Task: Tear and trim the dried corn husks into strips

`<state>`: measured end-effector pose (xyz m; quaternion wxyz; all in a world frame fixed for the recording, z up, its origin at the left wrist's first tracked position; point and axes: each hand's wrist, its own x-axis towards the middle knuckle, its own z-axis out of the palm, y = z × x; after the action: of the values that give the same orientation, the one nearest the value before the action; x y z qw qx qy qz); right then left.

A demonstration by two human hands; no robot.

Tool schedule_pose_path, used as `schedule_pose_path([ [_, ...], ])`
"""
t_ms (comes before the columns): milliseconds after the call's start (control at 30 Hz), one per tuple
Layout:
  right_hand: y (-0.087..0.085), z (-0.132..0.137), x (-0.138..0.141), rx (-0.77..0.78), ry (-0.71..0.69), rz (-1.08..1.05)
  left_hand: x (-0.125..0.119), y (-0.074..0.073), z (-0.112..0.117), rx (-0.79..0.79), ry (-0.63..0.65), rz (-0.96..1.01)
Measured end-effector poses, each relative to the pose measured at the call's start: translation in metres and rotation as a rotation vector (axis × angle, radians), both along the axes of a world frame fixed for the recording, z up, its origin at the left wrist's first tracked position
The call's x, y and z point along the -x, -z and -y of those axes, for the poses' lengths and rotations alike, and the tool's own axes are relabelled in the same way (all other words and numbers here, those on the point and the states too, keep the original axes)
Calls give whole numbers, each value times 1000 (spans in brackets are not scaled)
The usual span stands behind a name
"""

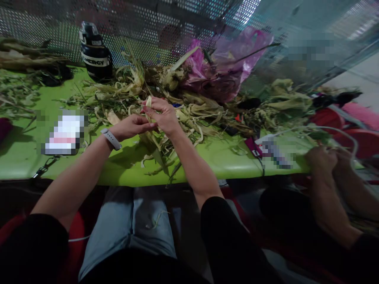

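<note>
My left hand (133, 125), with a grey watch at the wrist, and my right hand (162, 113) meet over the green table (124, 163). Both are closed on a pale green corn husk (151, 136) whose leaves hang down toward the table's front edge. My right fingers pinch the husk's upper tip, my left fingers grip it just below. A heap of torn husks and leaves (133, 92) lies right behind my hands.
A black bottle (95, 51) stands at the back left before a perforated metal screen. A pink plastic bag (219, 69) sits in the husk heap. Another person's hands (325, 159) work at the table's right end. More husks (284, 100) lie there.
</note>
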<state>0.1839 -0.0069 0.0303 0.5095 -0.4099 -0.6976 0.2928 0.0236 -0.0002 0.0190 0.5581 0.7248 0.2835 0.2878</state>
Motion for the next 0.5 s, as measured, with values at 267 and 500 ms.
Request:
schedule_pose_path([
  [267,2,-2,-4,59,52,-51,-2,1,4,58,27,4],
  [500,10,-23,-22,183,82,-215,-3,5,-3,150,-244,248],
])
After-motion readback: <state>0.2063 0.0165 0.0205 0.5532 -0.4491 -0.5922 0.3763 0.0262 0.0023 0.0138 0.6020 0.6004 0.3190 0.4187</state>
